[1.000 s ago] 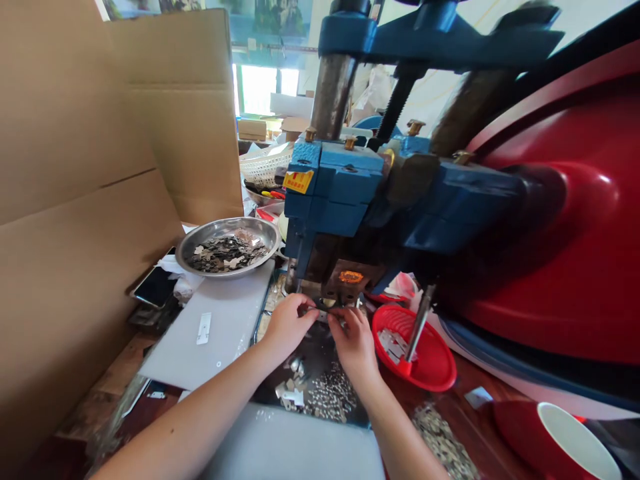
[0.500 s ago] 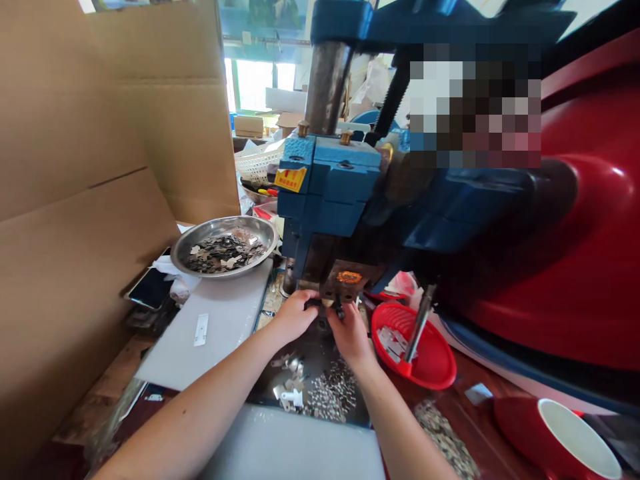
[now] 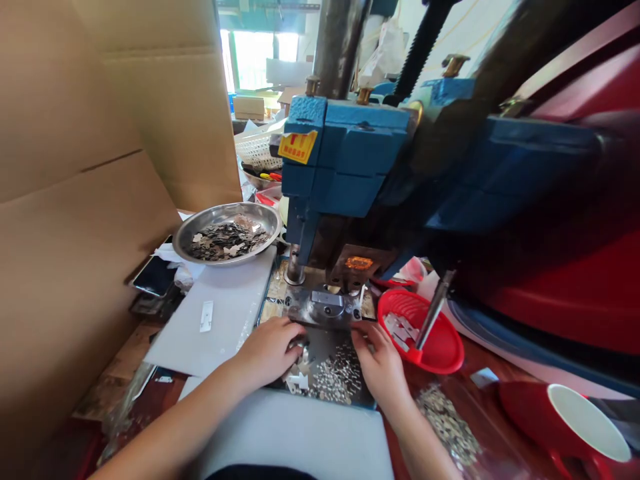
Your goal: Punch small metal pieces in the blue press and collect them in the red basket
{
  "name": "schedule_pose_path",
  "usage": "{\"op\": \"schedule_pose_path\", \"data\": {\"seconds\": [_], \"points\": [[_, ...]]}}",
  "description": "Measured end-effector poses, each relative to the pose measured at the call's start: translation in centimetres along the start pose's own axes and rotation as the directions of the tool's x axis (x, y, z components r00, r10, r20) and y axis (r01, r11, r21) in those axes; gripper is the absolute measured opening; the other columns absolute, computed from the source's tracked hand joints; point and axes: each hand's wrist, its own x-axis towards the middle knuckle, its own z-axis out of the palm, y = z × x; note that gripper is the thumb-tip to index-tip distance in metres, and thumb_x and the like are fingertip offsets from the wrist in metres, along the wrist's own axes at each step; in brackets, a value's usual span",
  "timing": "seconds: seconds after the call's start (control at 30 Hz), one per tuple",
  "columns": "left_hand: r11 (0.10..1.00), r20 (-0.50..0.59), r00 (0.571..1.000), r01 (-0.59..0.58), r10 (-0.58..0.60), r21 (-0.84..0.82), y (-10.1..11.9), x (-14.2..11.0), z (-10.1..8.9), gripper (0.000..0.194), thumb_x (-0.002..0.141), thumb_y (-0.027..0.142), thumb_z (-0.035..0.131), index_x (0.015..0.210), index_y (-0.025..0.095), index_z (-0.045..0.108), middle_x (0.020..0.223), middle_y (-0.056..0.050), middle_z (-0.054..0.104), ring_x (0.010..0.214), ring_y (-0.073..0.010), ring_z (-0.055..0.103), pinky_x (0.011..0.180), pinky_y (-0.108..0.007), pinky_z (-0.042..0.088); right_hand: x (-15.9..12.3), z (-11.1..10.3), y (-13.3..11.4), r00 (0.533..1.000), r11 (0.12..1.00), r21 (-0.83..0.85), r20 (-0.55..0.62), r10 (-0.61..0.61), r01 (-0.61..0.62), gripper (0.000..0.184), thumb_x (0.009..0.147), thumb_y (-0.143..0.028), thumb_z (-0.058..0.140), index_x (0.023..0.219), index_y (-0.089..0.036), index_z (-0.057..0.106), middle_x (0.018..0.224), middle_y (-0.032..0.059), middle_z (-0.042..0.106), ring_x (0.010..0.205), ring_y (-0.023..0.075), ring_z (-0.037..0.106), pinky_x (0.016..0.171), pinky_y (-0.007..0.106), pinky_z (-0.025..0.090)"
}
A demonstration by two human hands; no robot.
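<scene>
My left hand rests over the left of the dark press bed, thumb and fingers apart around a few shiny flat metal parts. At the bed's right side my right hand is loosely curled with nothing visible in it, fingertips near the front edge of the die block. On that block, under the raised blue press head, lies a small flat metal plate. Between my hands is a scatter of small shiny rivet-like pieces.
A steel bowl of thin metal pieces stands at left, near a lone metal strip on a white board. At right are a red basket with flat plates, a metal lever, a bag of small parts and a red mug.
Both hands have drawn back from under the press head toward me and moved apart. The die block with the plate on it now shows. My view has tilted down slightly.
</scene>
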Motion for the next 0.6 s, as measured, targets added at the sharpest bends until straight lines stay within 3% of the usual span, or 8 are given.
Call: {"op": "schedule_pose_path", "data": {"seconds": [0.17, 0.3, 0.47, 0.6], "points": [[0.998, 0.021, 1.0, 0.021, -0.022, 0.064, -0.1, 0.3, 1.0, 0.026, 0.076, 0.027, 0.063, 0.101, 0.027, 0.063, 0.099, -0.005, 0.061, 0.098, -0.0268, 0.056, 0.086, -0.039, 0.043, -0.7, -0.2, 0.6, 0.998, 0.991, -0.121, 0.017, -0.055, 0.057, 0.023, 0.087, -0.036, 0.045, 0.089, -0.023, 0.065, 0.094, 0.0056, 0.065, 0.091, 0.0212, 0.06, 0.082, 0.037, 0.049], [0.997, -0.05, 0.997, 0.063, -0.065, -0.034, 0.0, 0.3, 1.3, 0.024, 0.071, 0.02, 0.065, 0.094, 0.024, 0.062, 0.098, -0.004, 0.061, 0.096, -0.0248, 0.056, 0.082, -0.035, 0.043, -0.6, -0.1, 1.2, 0.991, 0.954, -0.27, 0.013, -0.13, 0.129, 0.025, 0.089, -0.033, 0.043, 0.093, -0.023, 0.065, 0.095, 0.0059, 0.064, 0.09, 0.0208, 0.059, 0.081, 0.038, 0.049], [0.967, -0.06, 0.989, 0.115, -0.132, -0.229, -0.1, -0.1, 2.1, 0.015, 0.075, 0.018, 0.057, 0.088, 0.024, 0.06, 0.078, 0.001, 0.065, 0.075, -0.018, 0.06, 0.068, -0.028, 0.043, -0.1, 0.5, 1.3, 0.966, 0.841, -0.477, 0.106, -0.234, 0.256, 0.03, 0.089, -0.035, 0.045, 0.11, -0.025, 0.064, 0.095, 0.0079, 0.062, 0.088, 0.0233, 0.055, 0.08, 0.041, 0.048], [0.962, -0.112, 0.985, 0.097, -0.128, -0.254, -0.1, -0.3, 2.0, 0.026, 0.077, 0.02, 0.054, 0.102, 0.026, 0.062, 0.087, 0.0, 0.068, 0.081, -0.0188, 0.061, 0.074, -0.029, 0.044, -0.1, 0.4, 1.3, 0.954, 0.812, -0.504, 0.109, -0.279, 0.295, 0.028, 0.09, -0.034, 0.046, 0.104, -0.023, 0.067, 0.093, 0.0072, 0.062, 0.089, 0.0223, 0.054, 0.079, 0.038, 0.047]]}}
